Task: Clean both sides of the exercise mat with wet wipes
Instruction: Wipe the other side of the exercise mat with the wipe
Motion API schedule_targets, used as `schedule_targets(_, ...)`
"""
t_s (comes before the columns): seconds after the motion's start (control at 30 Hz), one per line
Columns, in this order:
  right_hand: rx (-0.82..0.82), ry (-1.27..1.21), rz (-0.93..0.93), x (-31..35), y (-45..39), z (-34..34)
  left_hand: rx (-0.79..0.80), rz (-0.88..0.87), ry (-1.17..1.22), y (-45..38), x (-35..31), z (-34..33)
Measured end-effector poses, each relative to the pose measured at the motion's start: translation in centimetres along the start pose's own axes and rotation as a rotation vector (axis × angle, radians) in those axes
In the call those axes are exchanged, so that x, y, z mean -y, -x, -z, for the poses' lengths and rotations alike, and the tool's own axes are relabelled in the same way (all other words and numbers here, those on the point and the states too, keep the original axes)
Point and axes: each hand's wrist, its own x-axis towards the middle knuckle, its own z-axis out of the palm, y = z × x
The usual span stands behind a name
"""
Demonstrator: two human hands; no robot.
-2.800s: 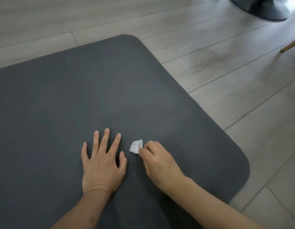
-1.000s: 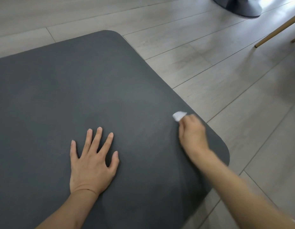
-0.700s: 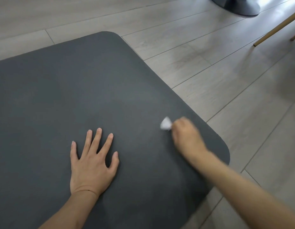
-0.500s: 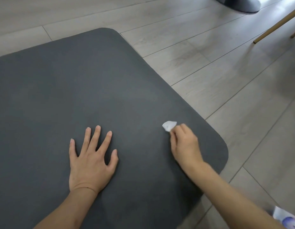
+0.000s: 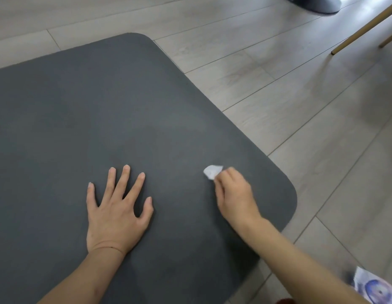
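the dark grey exercise mat lies flat on the pale wooden floor, one short end and its two rounded corners in view. the left hand rests palm down on the mat, fingers straight and spread, holding nothing; it looks to be pinning the mat so it does not slide. the right hand is on the mat near its right edge, close to the near right corner, fingers curled and pinching a small crumpled wet wipe that pokes out ahead of the fingertips and touches the surface. this reads as the wiping step on the upward face (whether the other side is done cannot be told from here). the next move probably calls for steady downward pressure and overlapping strokes out to the edge and corner, with the left hand holding firm. at the bottom right, on the floor, a white and blue packet shows partly, possibly the wipes pack. thin wooden furniture legs stand well apart at the top right.
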Motion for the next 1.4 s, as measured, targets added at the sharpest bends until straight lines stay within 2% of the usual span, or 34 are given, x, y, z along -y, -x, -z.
schedule_targets(0.07,0.186,-0.11,0.299,4.3,5.0,-0.4,0.0,0.002,0.0,0.0,0.0,0.0)
schedule_targets(0.13,0.28,-0.077,0.437,3.2,4.8,0.0,-0.001,-0.004,0.001,0.1,0.0,0.1)
schedule_targets(0.2,0.19,0.04,0.321,-1.0,0.1,0.2,-0.008,-0.006,0.007,0.1,0.0,0.1)
schedule_targets(0.3,-0.006,0.211,-0.073,-7.2,-6.8,1.7,-0.007,-0.007,0.006,0.1,0.0,0.2)
schedule_targets(0.37,-0.068,0.198,-0.211,-6.9,-6.6,1.6,-0.001,-0.006,0.014,0.0,0.0,0.2)
schedule_targets(0.4,-0.065,0.172,-0.212,-5.3,-5.1,1.1,0.0,-0.007,0.02,0.1,-0.1,0.2)
schedule_targets(0.43,-0.043,0.106,-0.148,-3.1,-2.8,0.4,-0.002,-0.007,0.025,0.0,-0.1,0.2)
schedule_targets(0.5,0.101,-0.089,0.148,1.9,2.6,-0.3,-0.007,-0.007,0.033,0.0,-0.1,0.2)
schedule_targets(0.57,0.285,-0.121,0.402,4.3,5.7,0.0,-0.004,-0.007,0.031,0.1,0.0,0.2)
schedule_targets(0.6,0.314,-0.09,0.448,3.5,4.9,0.1,-0.001,-0.009,0.026,0.1,0.0,0.1)
schedule_targets(0.63,0.277,-0.029,0.425,1.7,3.1,0.2,0.001,-0.01,0.019,0.1,0.0,0.1)
schedule_targets(0.67,0.215,0.031,0.316,-0.5,0.7,0.2,0.002,-0.012,0.015,0.1,0.0,0.2)
schedule_targets(0.77,0.016,0.207,-0.133,-7.6,-6.0,1.3,0.003,-0.007,0.019,0.0,-0.1,0.2)
schedule_targets(0.83,-0.076,0.181,-0.241,-7.7,-6.2,1.5,0.004,-0.007,0.021,0.0,-0.1,0.1)
schedule_targets(0.9,-0.042,0.082,-0.17,-3.5,-2.6,0.6,0.001,-0.009,0.027,0.0,0.0,0.1)
schedule_targets(0.93,0.042,-0.004,-0.078,-0.6,0.0,0.4,0.002,-0.008,0.024,0.0,0.0,0.1)
schedule_targets(1.0,0.289,-0.112,0.218,3.8,5.2,0.4,0.009,-0.005,0.022,-0.1,0.1,0.2)
schedule_targets(1.03,0.351,-0.091,0.343,3.7,6.2,0.4,0.014,-0.004,0.023,0.0,0.0,0.3)
schedule_targets(1.07,0.338,-0.061,0.382,2.3,5.7,0.6,0.017,-0.004,0.02,0.0,-0.1,0.4)
schedule_targets(1.1,0.271,-0.034,0.322,0.3,4.3,0.4,0.02,-0.005,0.014,0.0,-0.1,0.4)
schedule_targets(1.2,0.005,-0.028,-0.096,-4.2,0.3,0.0,0.028,0.003,0.004,0.0,-0.1,0.4)
schedule_targets(1.23,-0.052,-0.048,-0.164,-4.6,0.0,-0.3,0.028,0.006,0.006,-0.1,-0.1,0.4)
schedule_targets(1.4,-0.127,-0.096,-0.157,-4.4,0.6,-0.5,-0.04,-0.023,0.044,0.0,-0.5,0.9)
